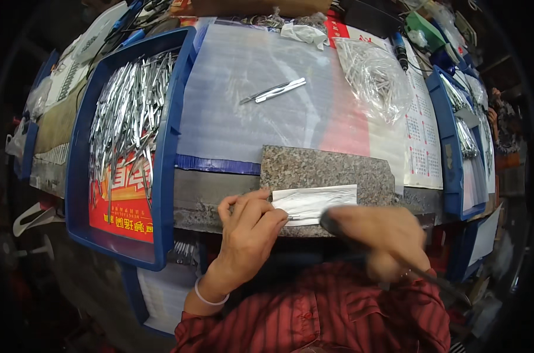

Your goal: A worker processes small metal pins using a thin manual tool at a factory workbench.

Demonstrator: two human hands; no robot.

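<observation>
While your left hand (249, 220) pinched a slim metal piece (295, 217) flat against the granite slab (326, 170), fingers closed on its near end, your right hand (385, 238) was wrapped in a fist around a dark-handled tool (438, 282) — blurred in mid-swing, its head (329, 222) at about 3 o'clock from the left fingertips. The piece lay at the slab's 6 o'clock edge, just below a white sheet (317, 200) spread there.

As for progress, judged from how the stock lay: the blue tray (78, 194) at 9 o'clock was heaped with shiny metal pieces (128, 112), which suggested that the bulk remained to be worked. Only two pieces (273, 90) rested apart on the clear plastic mat (249, 112) at 12 o'clock — possibly finished ones, though you could not tell. A clear bag of similar pieces (373, 73) sat at 1 o'clock, and a second blue tray (449, 170) with more metal stood at 3 o'clock; whether either held done or undone work was not visible.
</observation>
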